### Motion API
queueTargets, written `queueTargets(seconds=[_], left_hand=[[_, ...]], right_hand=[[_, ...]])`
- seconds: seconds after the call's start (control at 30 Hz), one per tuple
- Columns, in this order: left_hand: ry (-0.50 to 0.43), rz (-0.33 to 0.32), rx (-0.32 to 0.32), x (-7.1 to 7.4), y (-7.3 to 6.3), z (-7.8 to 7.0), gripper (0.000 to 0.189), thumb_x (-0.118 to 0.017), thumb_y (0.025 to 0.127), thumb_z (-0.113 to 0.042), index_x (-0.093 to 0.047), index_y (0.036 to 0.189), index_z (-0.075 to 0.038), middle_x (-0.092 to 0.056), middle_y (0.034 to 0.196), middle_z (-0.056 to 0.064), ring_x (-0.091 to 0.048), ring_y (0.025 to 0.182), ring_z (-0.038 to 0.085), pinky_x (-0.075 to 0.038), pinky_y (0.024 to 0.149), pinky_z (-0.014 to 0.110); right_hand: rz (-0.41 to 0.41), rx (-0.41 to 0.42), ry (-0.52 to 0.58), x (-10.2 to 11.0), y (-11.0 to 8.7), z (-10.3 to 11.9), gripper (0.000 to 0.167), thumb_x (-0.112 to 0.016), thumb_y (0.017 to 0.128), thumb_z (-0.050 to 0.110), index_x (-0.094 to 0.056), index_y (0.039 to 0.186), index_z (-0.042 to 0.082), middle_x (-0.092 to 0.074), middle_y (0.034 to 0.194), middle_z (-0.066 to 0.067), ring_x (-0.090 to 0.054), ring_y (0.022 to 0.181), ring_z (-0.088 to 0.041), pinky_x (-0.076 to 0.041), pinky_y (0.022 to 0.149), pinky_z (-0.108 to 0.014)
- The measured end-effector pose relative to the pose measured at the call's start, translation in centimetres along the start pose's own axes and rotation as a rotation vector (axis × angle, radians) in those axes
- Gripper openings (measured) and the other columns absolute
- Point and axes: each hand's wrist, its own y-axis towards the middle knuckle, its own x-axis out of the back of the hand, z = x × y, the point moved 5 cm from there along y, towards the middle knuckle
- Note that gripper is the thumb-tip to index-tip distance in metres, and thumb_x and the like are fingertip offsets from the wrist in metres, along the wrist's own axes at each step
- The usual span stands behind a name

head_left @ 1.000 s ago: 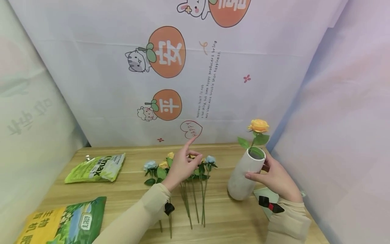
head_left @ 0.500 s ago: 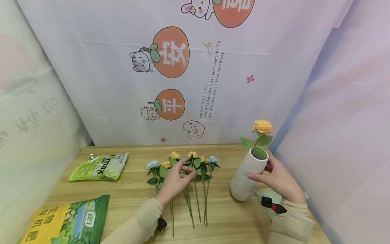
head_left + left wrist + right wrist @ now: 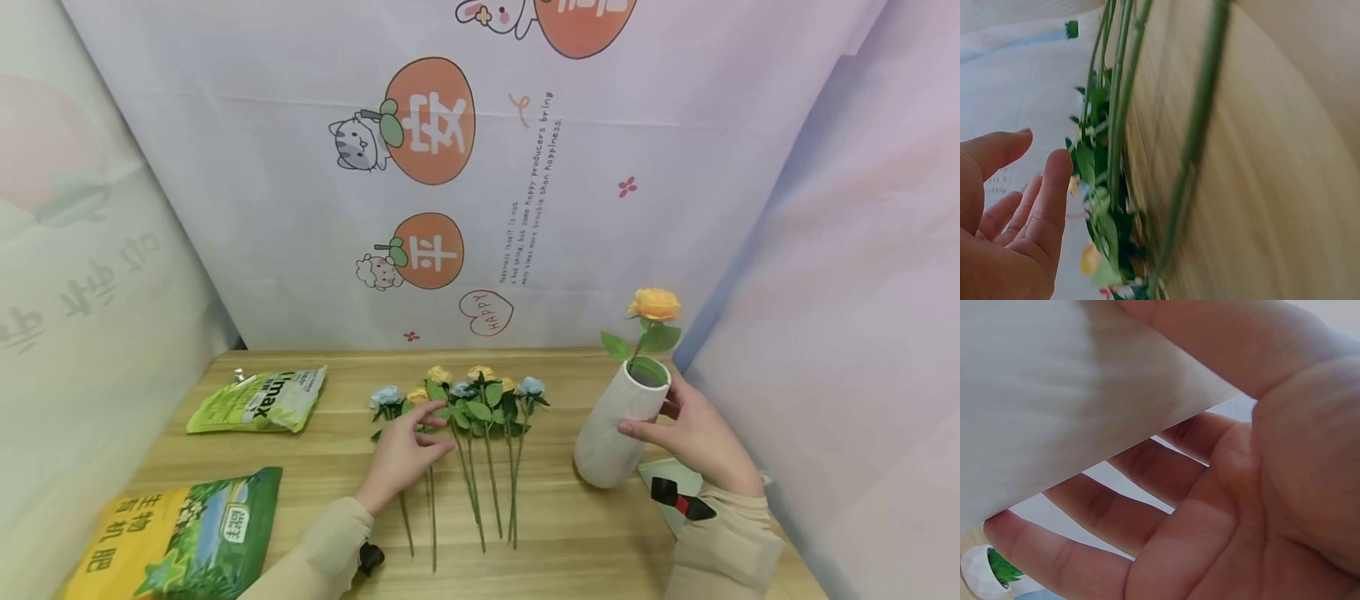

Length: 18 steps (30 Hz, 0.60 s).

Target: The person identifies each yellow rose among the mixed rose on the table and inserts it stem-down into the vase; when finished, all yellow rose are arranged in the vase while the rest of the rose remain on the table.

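Note:
My right hand (image 3: 697, 437) grips the white vase (image 3: 611, 437) around its upper side, with the thumb in front and the fingers behind. The vase leans to the right, and one yellow rose (image 3: 655, 305) with green leaves stands in its mouth. In the right wrist view the fingers curl behind the vase wall (image 3: 1054, 394). My left hand (image 3: 403, 454) hovers over the left of a row of flowers, its fingers loosely bent. Nothing lies between the left thumb and fingers (image 3: 1047, 206). Blue roses (image 3: 387, 396) and yellow roses (image 3: 482, 372) lie with stems (image 3: 491, 483) toward me.
A green bag (image 3: 258, 404) lies at the back left, and a yellow and green bag (image 3: 180, 533) at the front left. A pale green flat object (image 3: 671, 479) is partly under my right wrist. A white pot (image 3: 982, 575) with a green plant shows in the right wrist view.
My left hand has come down and left from above the middle flowers, its raised forefinger now lowered, uncovering the middle blooms. The right hand keeps its hold on the vase.

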Motion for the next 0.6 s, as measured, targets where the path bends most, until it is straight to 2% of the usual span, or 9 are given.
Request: queueTargets(seconds=[0.17, 0.37, 0.6], left_hand=[[0.036, -0.019, 0.024, 1.2, -0.5, 1.0, 0.069, -0.089, 0.087, -0.002, -0.061, 0.151, -0.007, -0.075, 0.118, 0.016, -0.076, 0.084, 0.015, -0.064, 0.072, 0.027], [0.099, -0.011, 0.043, 1.8, -1.0, 2.0, 0.065, -0.091, 0.083, 0.002, -0.068, 0.143, -0.005, -0.074, 0.113, 0.013, -0.073, 0.08, 0.012, -0.063, 0.071, 0.023], [0.23, 0.02, 0.055, 2.0, -1.4, 2.7, 0.05, -0.094, 0.082, -0.007, -0.077, 0.129, -0.007, -0.076, 0.102, 0.005, -0.066, 0.075, 0.009, -0.06, 0.07, 0.026]], right_hand=[[0.0, 0.005, -0.003, 0.1, 0.0, 0.2, 0.088, -0.087, 0.094, 0.038, -0.038, 0.164, 0.019, -0.05, 0.158, -0.018, -0.052, 0.141, -0.053, -0.056, 0.101, -0.056], [-0.001, 0.008, -0.012, 0.2, 0.1, 0.5, 0.09, -0.088, 0.093, 0.037, -0.037, 0.165, 0.018, -0.051, 0.158, -0.019, -0.053, 0.14, -0.054, -0.056, 0.101, -0.056], [0.003, 0.003, -0.016, 0.1, 0.1, 0.4, 0.092, -0.088, 0.093, 0.039, -0.036, 0.165, 0.018, -0.05, 0.159, -0.02, -0.052, 0.141, -0.053, -0.056, 0.101, -0.059]])
